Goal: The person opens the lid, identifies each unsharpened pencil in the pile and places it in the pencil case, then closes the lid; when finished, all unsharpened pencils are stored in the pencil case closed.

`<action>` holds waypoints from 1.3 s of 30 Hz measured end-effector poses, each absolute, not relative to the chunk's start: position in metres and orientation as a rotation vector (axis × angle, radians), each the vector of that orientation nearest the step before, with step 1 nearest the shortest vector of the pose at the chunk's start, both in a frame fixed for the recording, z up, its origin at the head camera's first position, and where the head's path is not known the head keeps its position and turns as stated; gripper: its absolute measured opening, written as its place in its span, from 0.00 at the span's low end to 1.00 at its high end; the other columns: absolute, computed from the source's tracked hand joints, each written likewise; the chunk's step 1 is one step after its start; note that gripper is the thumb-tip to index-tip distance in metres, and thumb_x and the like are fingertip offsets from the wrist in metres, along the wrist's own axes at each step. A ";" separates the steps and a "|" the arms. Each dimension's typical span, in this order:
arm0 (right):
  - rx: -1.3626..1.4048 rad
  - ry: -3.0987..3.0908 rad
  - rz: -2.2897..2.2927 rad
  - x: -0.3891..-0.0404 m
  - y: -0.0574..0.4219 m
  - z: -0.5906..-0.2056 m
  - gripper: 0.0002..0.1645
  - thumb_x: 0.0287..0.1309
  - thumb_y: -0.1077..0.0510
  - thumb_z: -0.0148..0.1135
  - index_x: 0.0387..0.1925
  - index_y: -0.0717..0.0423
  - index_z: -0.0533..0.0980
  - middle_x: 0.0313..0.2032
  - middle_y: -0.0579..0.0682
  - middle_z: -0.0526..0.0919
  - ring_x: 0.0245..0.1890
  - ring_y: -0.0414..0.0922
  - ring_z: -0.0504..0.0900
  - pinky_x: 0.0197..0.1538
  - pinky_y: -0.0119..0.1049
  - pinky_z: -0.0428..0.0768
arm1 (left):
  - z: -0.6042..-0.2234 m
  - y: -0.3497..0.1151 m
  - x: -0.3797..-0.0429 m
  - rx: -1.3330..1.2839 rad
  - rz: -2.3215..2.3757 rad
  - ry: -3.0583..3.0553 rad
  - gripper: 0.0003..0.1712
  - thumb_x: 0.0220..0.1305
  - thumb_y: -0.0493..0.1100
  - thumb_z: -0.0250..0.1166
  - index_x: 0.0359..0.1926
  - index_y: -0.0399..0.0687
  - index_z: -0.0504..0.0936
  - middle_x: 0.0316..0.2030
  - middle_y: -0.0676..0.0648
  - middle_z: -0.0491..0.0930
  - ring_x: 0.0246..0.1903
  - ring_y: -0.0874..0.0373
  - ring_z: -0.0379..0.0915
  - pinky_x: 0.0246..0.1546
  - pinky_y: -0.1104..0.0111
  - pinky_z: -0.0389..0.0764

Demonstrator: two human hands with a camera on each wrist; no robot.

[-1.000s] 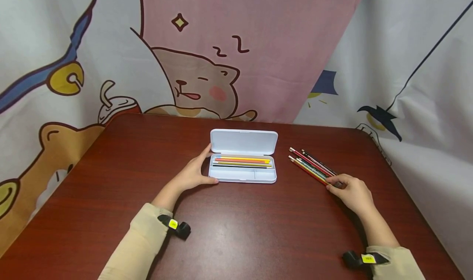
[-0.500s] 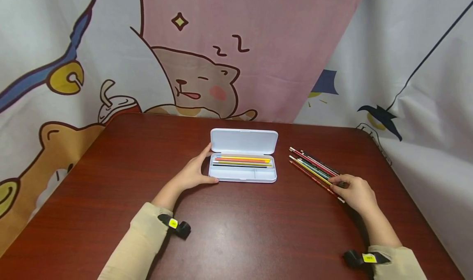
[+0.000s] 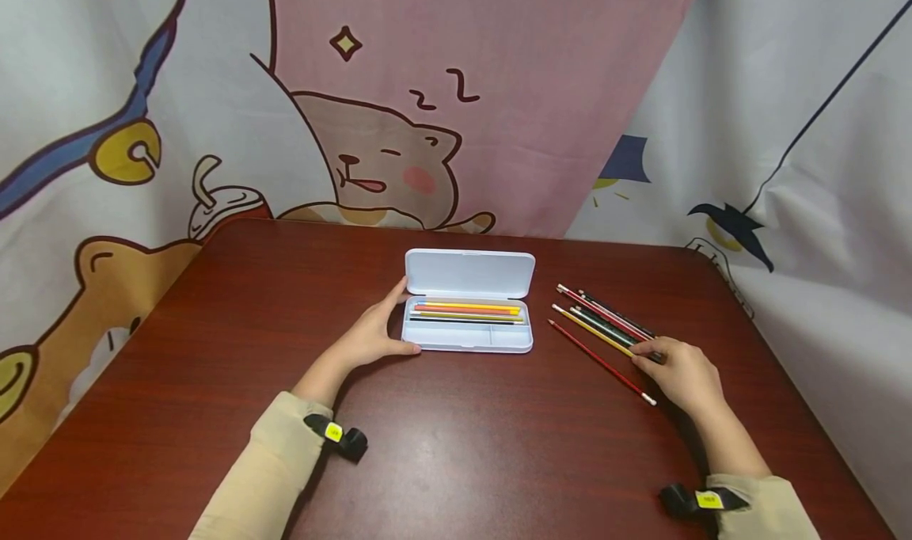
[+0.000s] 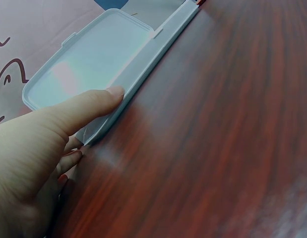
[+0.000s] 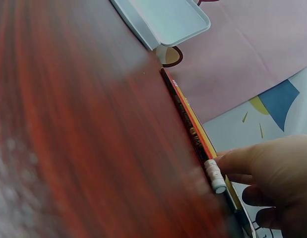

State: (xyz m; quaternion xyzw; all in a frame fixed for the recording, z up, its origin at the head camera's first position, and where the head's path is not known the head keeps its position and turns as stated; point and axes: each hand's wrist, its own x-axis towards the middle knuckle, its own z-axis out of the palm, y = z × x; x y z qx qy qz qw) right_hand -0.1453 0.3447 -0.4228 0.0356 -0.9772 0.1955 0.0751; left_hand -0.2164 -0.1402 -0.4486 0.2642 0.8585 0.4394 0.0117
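Note:
A white pencil case [image 3: 450,336] lies with its lid [image 3: 470,272] raised, several pencils [image 3: 466,309] inside its back compartment. My left hand [image 3: 366,336] grips the case's left end, thumb at the front corner and fingers behind. On the right, my right hand [image 3: 685,375] holds the near ends of a loose bunch of pencils [image 3: 606,312], red, dark and green ones among them. Its thumb is against a yellow pencil [image 3: 591,330] at the bunch's front edge. Apart from these, a red pencil [image 3: 602,363] with a white end lies nearer the front; the right wrist view shows that red pencil [image 5: 180,104] close up.
The dark red-brown wooden table [image 3: 442,437] carries everything. Behind it hangs a printed cloth [image 3: 541,128] with cartoon animals, which also runs down both sides. A black wrist camera [image 3: 680,500] sits on the right wrist and another camera [image 3: 352,443] on the left.
The red pencil has come away from the bunch and rolled toward the front. The yellow pencil has shifted slightly apart too. The left hand and the case have stayed still.

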 end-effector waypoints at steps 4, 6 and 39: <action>0.124 -2.930 0.571 -0.145 0.343 -0.424 0.10 0.58 0.55 0.66 0.42 0.52 0.84 0.40 0.56 0.83 0.28 0.49 0.77 0.27 0.44 0.69 | -0.450 -0.141 -0.217 0.821 1.373 2.676 0.71 0.40 0.43 0.81 0.76 0.47 0.40 0.63 0.42 0.68 0.64 0.50 0.59 0.65 0.54 0.53; 0.122 -2.929 0.569 -0.146 0.342 -0.425 0.10 0.60 0.56 0.64 0.42 0.54 0.83 0.34 0.53 0.83 0.24 0.45 0.73 0.24 0.41 0.66 | -0.451 -0.141 -0.218 0.825 1.374 2.675 0.71 0.40 0.43 0.81 0.76 0.47 0.40 0.63 0.42 0.68 0.64 0.50 0.59 0.65 0.53 0.53; 0.528 -2.692 0.575 -0.154 0.278 -0.405 0.08 0.56 0.60 0.67 0.38 0.47 0.82 0.37 0.43 0.82 0.20 0.38 0.67 0.21 0.35 0.64 | -0.449 -0.141 -0.217 0.832 1.383 2.667 0.71 0.40 0.42 0.81 0.76 0.47 0.40 0.63 0.41 0.68 0.64 0.50 0.60 0.65 0.53 0.53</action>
